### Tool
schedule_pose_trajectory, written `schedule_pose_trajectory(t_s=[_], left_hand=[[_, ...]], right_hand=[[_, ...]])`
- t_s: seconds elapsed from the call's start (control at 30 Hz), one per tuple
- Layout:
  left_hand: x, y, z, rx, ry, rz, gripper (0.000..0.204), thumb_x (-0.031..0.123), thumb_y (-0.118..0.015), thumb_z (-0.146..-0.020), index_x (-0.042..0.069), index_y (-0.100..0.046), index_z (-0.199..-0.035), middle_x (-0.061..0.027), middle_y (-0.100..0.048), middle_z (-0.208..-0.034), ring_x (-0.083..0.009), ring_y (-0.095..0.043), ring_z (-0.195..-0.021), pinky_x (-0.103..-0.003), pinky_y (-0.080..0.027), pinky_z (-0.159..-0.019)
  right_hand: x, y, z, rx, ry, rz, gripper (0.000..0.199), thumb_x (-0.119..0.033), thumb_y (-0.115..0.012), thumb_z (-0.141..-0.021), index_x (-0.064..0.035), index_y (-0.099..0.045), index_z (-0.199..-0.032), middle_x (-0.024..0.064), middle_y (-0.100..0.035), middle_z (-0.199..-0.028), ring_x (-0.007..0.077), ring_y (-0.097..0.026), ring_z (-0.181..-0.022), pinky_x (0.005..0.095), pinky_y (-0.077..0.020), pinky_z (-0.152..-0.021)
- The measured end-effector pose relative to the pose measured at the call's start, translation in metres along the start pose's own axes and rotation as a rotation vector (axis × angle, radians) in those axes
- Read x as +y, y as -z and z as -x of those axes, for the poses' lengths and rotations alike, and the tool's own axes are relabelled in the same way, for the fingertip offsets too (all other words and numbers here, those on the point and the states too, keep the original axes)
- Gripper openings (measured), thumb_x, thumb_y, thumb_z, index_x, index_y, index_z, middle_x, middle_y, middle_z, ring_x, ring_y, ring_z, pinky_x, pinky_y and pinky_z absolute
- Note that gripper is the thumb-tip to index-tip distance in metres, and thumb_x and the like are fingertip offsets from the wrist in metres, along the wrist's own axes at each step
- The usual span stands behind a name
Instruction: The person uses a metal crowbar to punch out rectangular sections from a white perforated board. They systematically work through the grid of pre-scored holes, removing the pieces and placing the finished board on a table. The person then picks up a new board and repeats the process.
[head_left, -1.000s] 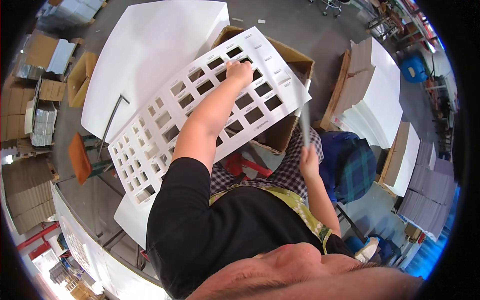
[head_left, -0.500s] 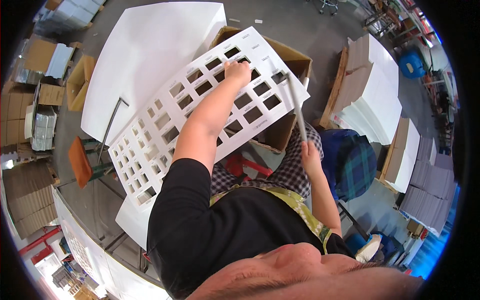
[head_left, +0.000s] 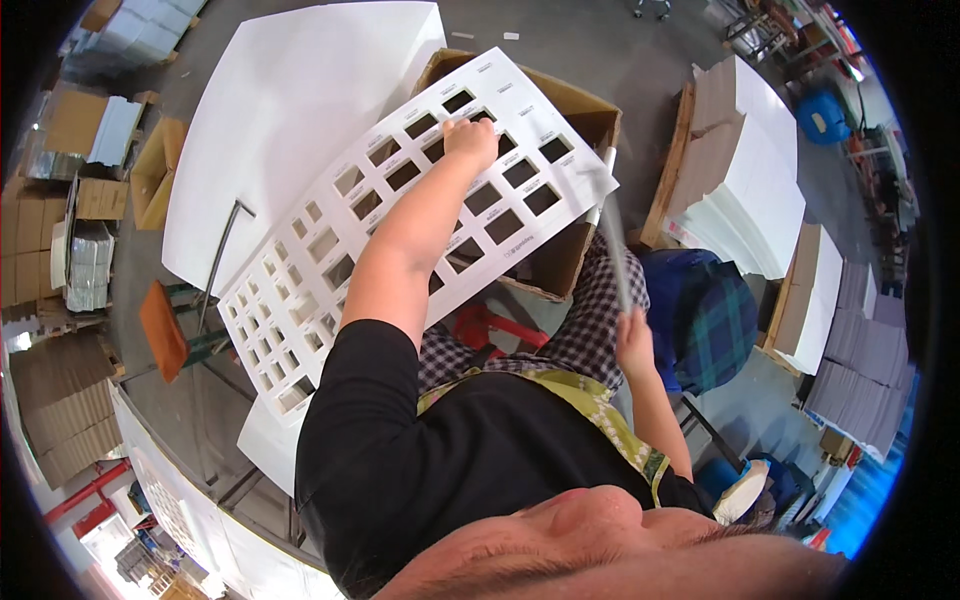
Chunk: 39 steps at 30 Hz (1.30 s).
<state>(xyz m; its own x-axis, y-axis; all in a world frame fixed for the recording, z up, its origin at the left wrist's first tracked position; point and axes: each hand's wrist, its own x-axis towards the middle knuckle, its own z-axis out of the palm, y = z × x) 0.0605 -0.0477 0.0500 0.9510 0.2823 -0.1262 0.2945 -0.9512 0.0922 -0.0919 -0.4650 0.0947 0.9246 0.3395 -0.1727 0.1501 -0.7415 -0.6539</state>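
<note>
A large white board (head_left: 540, 235) with rows of rectangular cutouts slants across an open cardboard box (head_left: 575, 95). My left hand (head_left: 472, 143) is closed on the board near its far edge, fingers hooked into a cutout. In my right hand (head_left: 633, 340) is a hammer-like metal rod (head_left: 617, 255) with a short crosswise head, smeared by motion. The rod's head end is over the board's right corner; whether it touches cannot be told. Some cutouts show dark through them, while others on the left look pale.
Behind the board lies a big white sheet (head_left: 300, 100), with a bent metal bar (head_left: 222, 245) at its near left. Stacks of white sheets (head_left: 735, 190) stand on pallets at right, beside a plaid-covered blue seat (head_left: 715, 325). Cardboard boxes (head_left: 160, 175) stand at left.
The rod has swung right and toward me, off the cutout near the board's right corner. My right hand shifted slightly right and nearer. My left hand keeps its grip on the board.
</note>
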Motion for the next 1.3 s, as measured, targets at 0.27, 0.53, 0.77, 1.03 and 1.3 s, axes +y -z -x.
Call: schedule_pose_trajectory(t_s=[0.27, 0.53, 0.77, 1.03, 1.3], left_hand=[[0.0, 0.003, 0.002, 0.0, -0.003, -0.01, 0.029, 0.037, -0.05, -0.093, 0.011, -0.062, -0.099, -0.0073, -0.069, -0.093, -0.0249, -0.061, -0.099, -0.048, -0.034, -0.09], [0.0, 0.006, 0.003, -0.016, -0.013, 0.0, 0.03, 0.036, -0.05, -0.092, 0.01, -0.062, -0.101, -0.0081, -0.069, -0.094, -0.0254, -0.061, -0.099, -0.048, -0.034, -0.09], [-0.002, 0.005, 0.0, -0.017, 0.001, 0.0, 0.03, 0.037, -0.05, -0.092, 0.01, -0.062, -0.1, -0.0088, -0.069, -0.096, -0.0261, -0.061, -0.099, -0.048, -0.035, -0.09], [0.0, 0.005, 0.001, -0.012, -0.017, 0.024, 0.03, 0.037, -0.051, -0.092, 0.01, -0.062, -0.1, -0.0094, -0.069, -0.096, -0.0259, -0.061, -0.1, -0.049, -0.035, -0.09], [-0.001, 0.005, 0.002, -0.015, -0.027, -0.007, 0.029, 0.036, -0.049, -0.093, 0.01, -0.061, -0.1, -0.0085, -0.069, -0.096, -0.0257, -0.061, -0.1, -0.05, -0.034, -0.091]], right_hand=[[-0.007, 0.011, 0.01, 0.242, 0.348, -0.389, 0.028, -0.031, -0.039, -0.1, -0.0041, -0.047, -0.092, 0.001, -0.043, -0.062, 0.0124, -0.041, -0.051, 0.0277, -0.0317, -0.047], [0.008, 0.007, 0.005, 0.194, 0.173, -0.689, 0.021, -0.028, -0.04, -0.101, -0.0097, -0.046, -0.093, -0.0036, -0.043, -0.065, 0.0048, -0.04, -0.054, 0.0192, -0.0312, -0.047], [0.008, -0.006, 0.007, -0.004, -0.059, -0.263, 0.024, -0.026, -0.046, -0.098, -0.0031, -0.045, -0.091, 0.0138, -0.048, -0.06, 0.0286, -0.05, -0.052, 0.0398, -0.0402, -0.051], [0.01, -0.012, -0.001, 0.014, 0.063, 0.035, 0.021, -0.021, -0.047, -0.096, -0.0012, -0.045, -0.089, 0.0264, -0.052, -0.069, 0.048, -0.052, -0.067, 0.0486, -0.0421, -0.059], [-0.009, 0.006, 0.002, 0.134, 0.264, -0.406, 0.035, -0.035, -0.041, -0.099, -0.0034, -0.045, -0.086, 0.0027, -0.046, -0.059, 0.0135, -0.044, -0.049, 0.0286, -0.0355, -0.046]])
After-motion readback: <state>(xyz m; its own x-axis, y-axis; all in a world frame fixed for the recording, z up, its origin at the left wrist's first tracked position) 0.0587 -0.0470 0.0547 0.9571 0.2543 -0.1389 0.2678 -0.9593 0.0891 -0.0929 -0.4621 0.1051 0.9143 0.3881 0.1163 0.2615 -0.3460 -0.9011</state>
